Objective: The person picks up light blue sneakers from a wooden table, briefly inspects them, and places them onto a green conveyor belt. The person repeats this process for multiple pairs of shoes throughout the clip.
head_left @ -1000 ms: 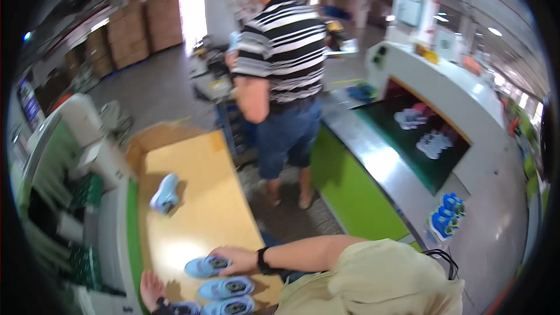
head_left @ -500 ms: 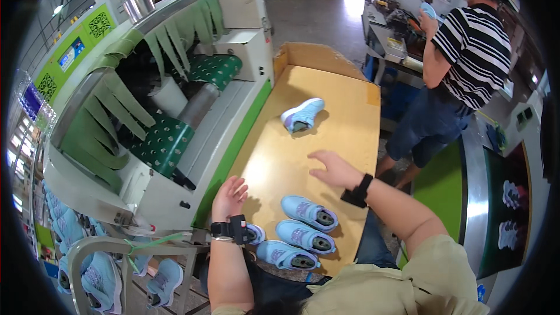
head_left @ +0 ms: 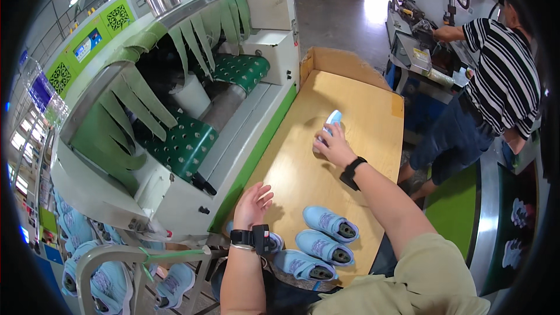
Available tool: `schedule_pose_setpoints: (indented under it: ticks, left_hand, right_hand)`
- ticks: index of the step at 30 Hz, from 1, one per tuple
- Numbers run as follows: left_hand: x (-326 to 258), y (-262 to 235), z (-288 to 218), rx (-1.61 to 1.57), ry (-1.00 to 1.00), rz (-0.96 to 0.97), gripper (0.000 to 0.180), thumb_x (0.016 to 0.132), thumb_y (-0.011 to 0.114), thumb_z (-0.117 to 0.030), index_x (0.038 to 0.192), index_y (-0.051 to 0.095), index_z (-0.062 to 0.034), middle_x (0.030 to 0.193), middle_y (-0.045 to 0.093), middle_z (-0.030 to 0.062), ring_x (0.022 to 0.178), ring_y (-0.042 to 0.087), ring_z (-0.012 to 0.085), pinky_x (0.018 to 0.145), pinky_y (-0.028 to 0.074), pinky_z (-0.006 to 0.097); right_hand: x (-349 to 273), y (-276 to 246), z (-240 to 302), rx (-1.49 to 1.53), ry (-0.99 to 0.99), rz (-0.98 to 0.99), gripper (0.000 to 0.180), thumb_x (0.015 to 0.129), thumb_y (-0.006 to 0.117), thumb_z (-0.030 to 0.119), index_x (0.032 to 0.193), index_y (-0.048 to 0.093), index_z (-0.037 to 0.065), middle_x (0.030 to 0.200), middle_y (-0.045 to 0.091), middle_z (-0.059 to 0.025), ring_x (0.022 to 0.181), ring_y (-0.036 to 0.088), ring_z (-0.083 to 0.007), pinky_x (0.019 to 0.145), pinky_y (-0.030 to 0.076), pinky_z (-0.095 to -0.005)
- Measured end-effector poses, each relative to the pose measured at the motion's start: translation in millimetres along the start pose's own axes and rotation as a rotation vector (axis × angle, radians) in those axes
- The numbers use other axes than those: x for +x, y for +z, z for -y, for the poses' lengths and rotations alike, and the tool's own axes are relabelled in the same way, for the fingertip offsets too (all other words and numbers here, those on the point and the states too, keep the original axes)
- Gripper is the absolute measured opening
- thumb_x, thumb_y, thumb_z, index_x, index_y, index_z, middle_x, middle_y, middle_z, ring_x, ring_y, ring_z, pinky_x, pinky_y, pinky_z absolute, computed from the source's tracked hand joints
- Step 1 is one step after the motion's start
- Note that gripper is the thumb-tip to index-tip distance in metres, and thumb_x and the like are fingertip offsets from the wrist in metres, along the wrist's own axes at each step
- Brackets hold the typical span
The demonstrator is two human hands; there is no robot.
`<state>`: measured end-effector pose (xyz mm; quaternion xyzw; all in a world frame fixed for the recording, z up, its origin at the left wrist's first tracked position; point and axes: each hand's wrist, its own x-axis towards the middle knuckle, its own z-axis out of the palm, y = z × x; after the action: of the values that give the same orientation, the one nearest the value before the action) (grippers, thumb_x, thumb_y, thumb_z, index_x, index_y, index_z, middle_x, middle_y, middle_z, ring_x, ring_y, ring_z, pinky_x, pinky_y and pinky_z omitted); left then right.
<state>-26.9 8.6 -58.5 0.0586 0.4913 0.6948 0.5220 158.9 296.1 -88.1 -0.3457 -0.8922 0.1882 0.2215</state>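
The big white machine point(head_left: 242, 131) stood beside the wooden surface point(head_left: 373, 116). Three blue shoes point(head_left: 321, 246) sat near me in a row, toes left, maybe to keep them tidy. My left hand point(head_left: 252, 204) was empty, its fingers loose and apart. My right hand point(head_left: 337, 149) pinched another shoe point(head_left: 333, 118) farther away, probably so it wouldn't slip. I couldn't tell if it was lifted.

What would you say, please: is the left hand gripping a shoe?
No, the left hand is empty, while the right hand is on a light blue shoe.
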Motion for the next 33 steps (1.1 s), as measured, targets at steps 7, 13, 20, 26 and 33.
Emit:
schedule_pose_setpoints:
  ticks: [7,13,20,26,33]
  left_hand:
    - [-2,-2,-1,0.007,0.012,-0.012,0.043,0.099,0.054,-0.027,0.134,0.047,-0.0029,0.126,0.057,0.0135,0.104,0.060,0.0249,0.085,0.050,0.035]
    - [-1,-4,-5,-0.002,0.008,-0.049,0.043,0.098,0.056,-0.027,0.133,0.048,-0.0038,0.125,0.060,0.0140,0.104,0.061,0.0252,0.085,0.049,0.036]
    - [-6,-2,-4,0.019,0.020,-0.046,0.044,0.099,0.055,-0.028,0.135,0.046,-0.0045,0.127,0.058,0.0142,0.107,0.060,0.0253,0.086,0.049,0.035]
    - [-5,-1,-6,0.032,0.015,-0.034,0.045,0.099,0.055,-0.028,0.135,0.046,-0.0040,0.127,0.057,0.0138,0.107,0.059,0.0247,0.087,0.049,0.035]
    - [-8,4,-7,0.041,0.012,-0.042,0.044,0.099,0.055,-0.028,0.135,0.047,-0.0040,0.125,0.059,0.0136,0.106,0.060,0.0243,0.087,0.049,0.035]
  right_hand:
    - [-116,-51,-6,0.357,0.043,-0.043,0.072,0.075,0.072,0.024,0.138,0.039,0.011,0.140,0.038,-0.0243,0.138,0.031,-0.0426,0.113,0.030,-0.0456]
    - [-150,-94,9,0.529,0.278,0.171,0.089,0.073,0.073,0.012,0.149,0.028,0.008,0.144,0.035,-0.0216,0.133,0.039,-0.0358,0.111,0.035,-0.0397]
    - [-185,-109,42,0.255,-0.120,0.099,0.086,0.072,0.080,0.014,0.146,0.035,0.007,0.137,0.045,-0.0219,0.126,0.045,-0.0403,0.106,0.039,-0.0432]
    - [-191,-83,30,0.335,0.128,0.066,0.069,0.075,0.079,0.015,0.135,0.048,0.000,0.119,0.060,-0.0200,0.114,0.057,-0.0349,0.102,0.043,-0.0397]
    - [-181,-122,39,0.689,0.319,0.442,0.050,0.082,0.078,0.026,0.122,0.059,0.001,0.110,0.065,-0.0157,0.101,0.063,-0.0236,0.091,0.050,-0.0342]
